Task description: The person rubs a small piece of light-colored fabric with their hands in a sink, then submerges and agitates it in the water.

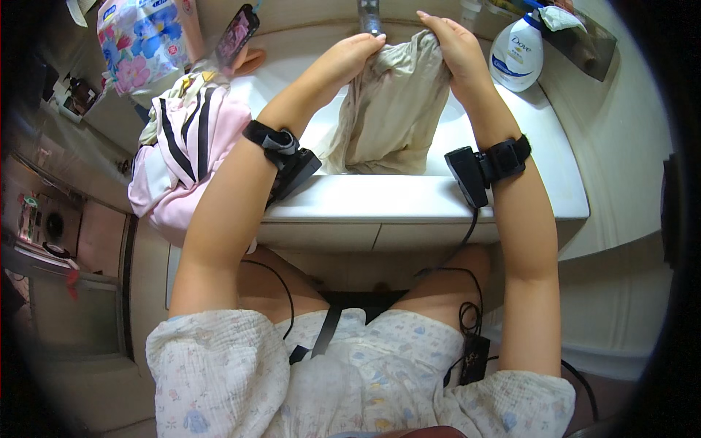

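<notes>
A crumpled beige garment (398, 109) hangs by its upper edge between my two hands, over the white sink basin (314, 124). Its lower part spreads down toward the basin's near side; the fabric looks damp and its exact kind does not show. My left hand (356, 55) pinches the top left corner, close to the metal faucet (369, 16). At the top right, my right hand (461, 50) grips the other corner, thumb and fingers closed on the cloth. Each forearm wears a black strapped device.
A pink garment with black stripes (191, 150) is heaped on the counter's left. Behind it stand a floral plastic pack (146, 47) and a propped phone (237, 33). A white pump bottle (517, 57) stands at the back right. Black cables (473, 226) hang by my legs.
</notes>
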Demonstrator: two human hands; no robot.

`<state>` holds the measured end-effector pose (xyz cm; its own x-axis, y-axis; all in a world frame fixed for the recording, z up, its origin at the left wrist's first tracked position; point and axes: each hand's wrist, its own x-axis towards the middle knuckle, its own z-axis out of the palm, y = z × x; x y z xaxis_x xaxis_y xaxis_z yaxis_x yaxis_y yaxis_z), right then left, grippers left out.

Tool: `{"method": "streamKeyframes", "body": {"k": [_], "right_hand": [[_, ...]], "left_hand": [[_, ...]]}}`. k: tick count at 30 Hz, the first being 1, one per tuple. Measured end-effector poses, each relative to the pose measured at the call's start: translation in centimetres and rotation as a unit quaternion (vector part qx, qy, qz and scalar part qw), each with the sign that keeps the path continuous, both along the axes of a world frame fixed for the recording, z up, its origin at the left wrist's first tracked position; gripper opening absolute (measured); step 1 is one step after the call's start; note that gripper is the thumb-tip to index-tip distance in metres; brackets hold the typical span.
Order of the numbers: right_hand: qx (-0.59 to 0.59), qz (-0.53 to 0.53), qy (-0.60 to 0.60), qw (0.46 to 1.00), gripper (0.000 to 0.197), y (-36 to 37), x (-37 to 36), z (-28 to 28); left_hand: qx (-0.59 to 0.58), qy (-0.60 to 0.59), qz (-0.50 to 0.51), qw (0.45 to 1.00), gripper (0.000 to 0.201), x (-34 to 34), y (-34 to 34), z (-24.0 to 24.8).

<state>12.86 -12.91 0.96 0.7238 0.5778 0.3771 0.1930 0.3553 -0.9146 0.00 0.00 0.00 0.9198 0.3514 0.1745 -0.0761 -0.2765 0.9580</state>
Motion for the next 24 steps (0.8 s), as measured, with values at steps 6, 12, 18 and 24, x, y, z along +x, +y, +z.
{"method": "streamKeyframes", "body": {"k": [6,12,18,24], "right_hand": [[0.005,0.007,0.021,1.000,0.018,-0.3,-0.6,0.5],[-0.013,0.020,0.065,0.998,0.025,-0.8,-1.4,1.0],[-0.007,0.050,0.108,0.993,0.025,-0.7,-1.3,1.1],[-0.164,0.052,-0.038,0.984,0.052,-0.5,-1.0,-0.2]], "left_hand": [[0.000,-0.002,0.018,1.000,0.027,0.3,0.1,-0.2],[-0.065,-0.044,0.002,0.997,0.029,0.4,-0.5,-0.1],[-0.022,-0.153,0.076,0.985,0.028,0.3,-0.3,0.0],[-0.034,-0.219,0.196,0.955,0.029,0.6,1.8,-0.2]]}}
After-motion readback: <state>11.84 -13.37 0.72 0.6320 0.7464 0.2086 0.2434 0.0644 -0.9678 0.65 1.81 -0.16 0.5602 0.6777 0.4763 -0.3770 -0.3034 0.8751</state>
